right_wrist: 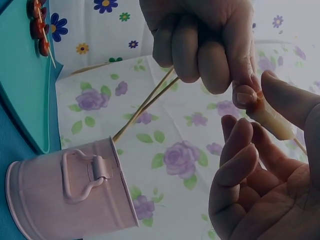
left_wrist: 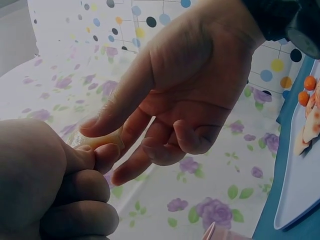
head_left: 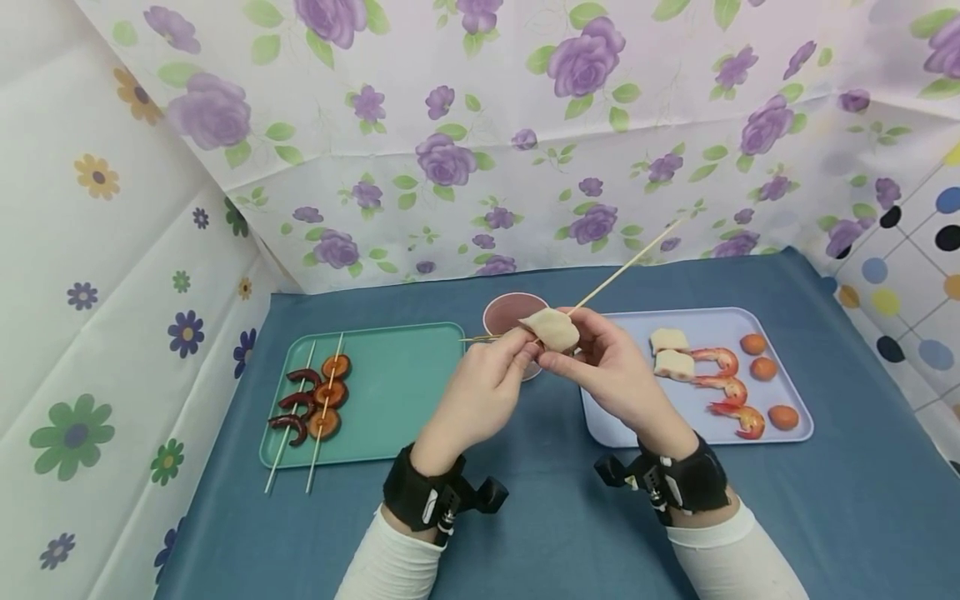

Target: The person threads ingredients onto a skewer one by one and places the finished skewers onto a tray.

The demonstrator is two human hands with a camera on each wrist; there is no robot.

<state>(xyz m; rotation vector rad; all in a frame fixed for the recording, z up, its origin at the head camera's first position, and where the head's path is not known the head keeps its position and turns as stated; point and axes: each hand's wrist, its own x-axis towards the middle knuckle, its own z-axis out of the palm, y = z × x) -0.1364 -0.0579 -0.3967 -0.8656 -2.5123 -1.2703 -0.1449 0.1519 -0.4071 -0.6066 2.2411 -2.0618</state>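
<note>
Food piece [head_left: 555,329], skewer [head_left: 626,266] jutting out, lies between left hand [head_left: 483,382], pinching at 1 end, and right hand [head_left: 613,363], holding its side.

White sleeves [head_left: 393,560], black wristbands [head_left: 696,477], small black cameras [head_left: 492,495]

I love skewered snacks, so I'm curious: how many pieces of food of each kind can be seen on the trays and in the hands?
Dark crescent pieces: 3
Brown round slices: 3
Pale blocks: 2
Shrimp: 3
Orange balls: 3
Pale piece between left hand and right hand: 1
Total visible: 15
</note>
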